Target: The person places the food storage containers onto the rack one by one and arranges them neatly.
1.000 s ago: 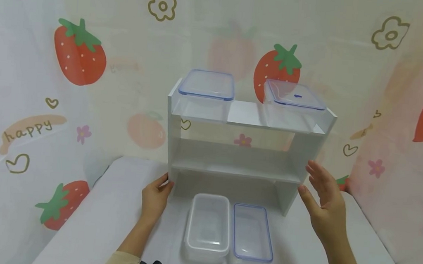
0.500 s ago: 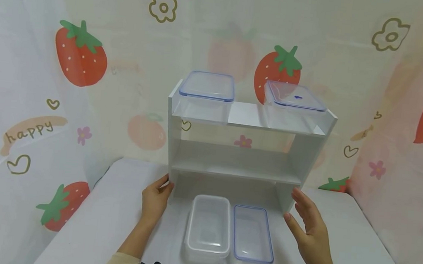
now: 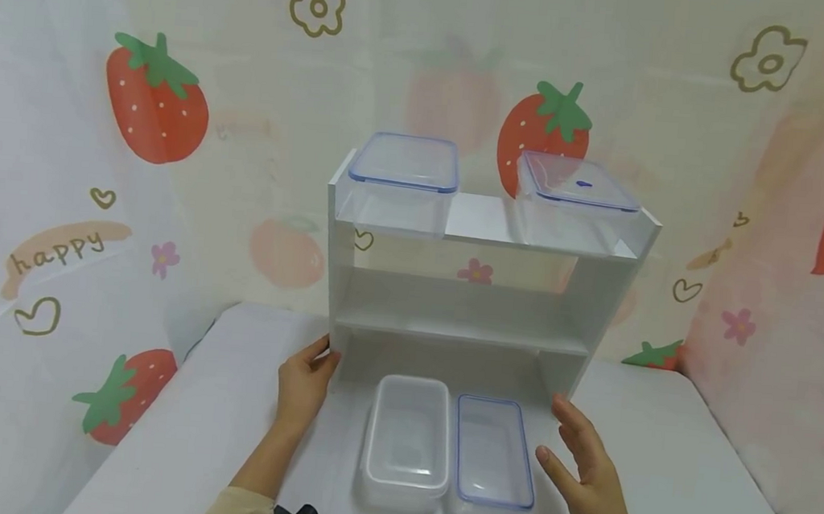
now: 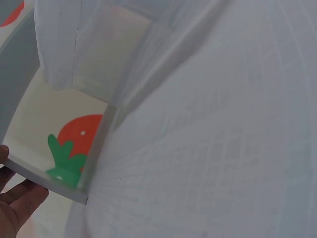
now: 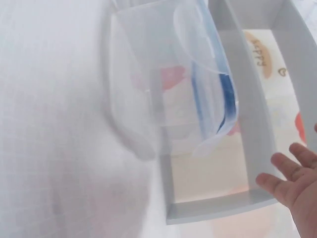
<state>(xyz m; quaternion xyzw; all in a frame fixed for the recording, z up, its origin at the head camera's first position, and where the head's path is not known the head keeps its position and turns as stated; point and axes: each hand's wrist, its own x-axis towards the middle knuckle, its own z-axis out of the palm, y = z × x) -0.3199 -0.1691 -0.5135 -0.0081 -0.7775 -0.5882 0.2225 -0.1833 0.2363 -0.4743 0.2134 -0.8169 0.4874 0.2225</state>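
Head view: a left hand (image 3: 303, 386) grips the left upright of a white shelf unit (image 3: 462, 313), standing on a table. Beside its right front edge, a right hand (image 3: 593, 485) is spread and holding nothing; whether it touches the shelf, I cannot tell. Just left of that hand lies a blue-rimmed box (image 3: 494, 453), with a narrow gap before a white-rimmed box (image 3: 408, 434). Two blue-lidded boxes (image 3: 405, 164) sit well apart on the top board. White tabletop (image 3: 226, 404) extends both sides, reaching a strawberry-print backdrop (image 3: 229, 186) lettered "happy" (image 3: 59, 253).
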